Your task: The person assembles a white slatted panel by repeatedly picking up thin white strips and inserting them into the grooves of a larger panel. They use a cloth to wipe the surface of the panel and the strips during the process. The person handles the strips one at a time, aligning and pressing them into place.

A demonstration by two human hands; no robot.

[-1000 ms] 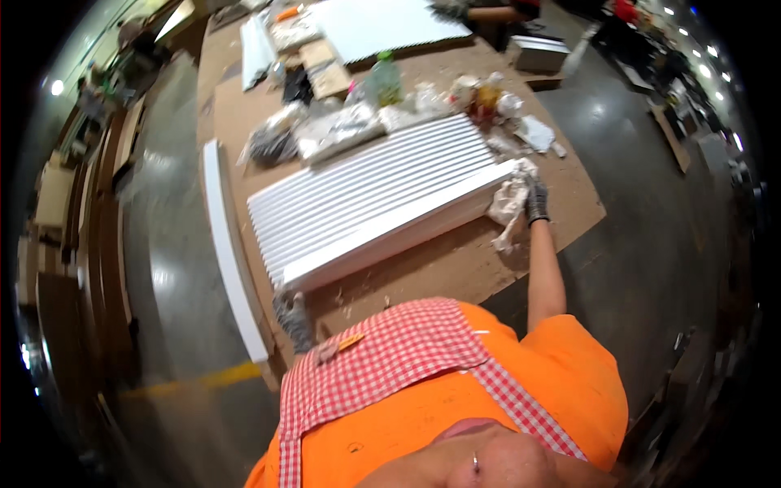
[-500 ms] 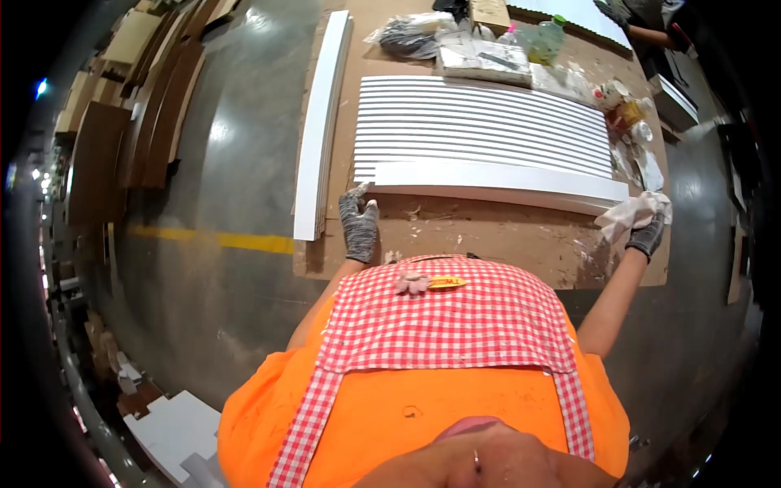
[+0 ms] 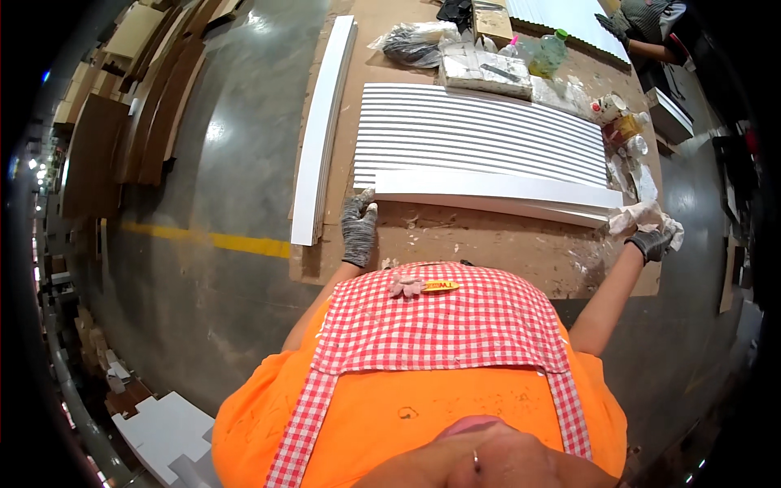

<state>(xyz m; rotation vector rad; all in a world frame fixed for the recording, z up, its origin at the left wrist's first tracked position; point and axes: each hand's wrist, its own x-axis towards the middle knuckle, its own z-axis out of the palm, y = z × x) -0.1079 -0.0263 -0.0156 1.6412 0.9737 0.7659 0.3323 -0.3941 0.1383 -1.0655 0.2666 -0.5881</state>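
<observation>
A long white board [image 3: 496,189] lies slightly askew along the near edge of a row of narrow white strips [image 3: 480,134]. My left hand [image 3: 359,230], in a grey knit glove, is at the board's left end. Its fingertips touch the corner there, and the thumb stands apart from the fingers. At the board's right end, my gloved right hand [image 3: 651,244] grips a crumpled white cloth [image 3: 639,216]. Part of the cloth lies against the board's end, and some bunches out past the fingers.
Long white boards [image 3: 319,154] are stacked at the worktable's [image 3: 455,252] left edge. Behind the strips sit a plastic bag [image 3: 411,45], a paint-smeared block [image 3: 472,69] and a green bottle [image 3: 549,53]. An amber bottle [image 3: 625,128] stands right. A co-worker's gloved hand [image 3: 612,28] shows far right.
My right hand has shifted a little right and toward me with the cloth, uncovering more of the board's right end. My left hand stays at the left end. The view has shifted slightly.
</observation>
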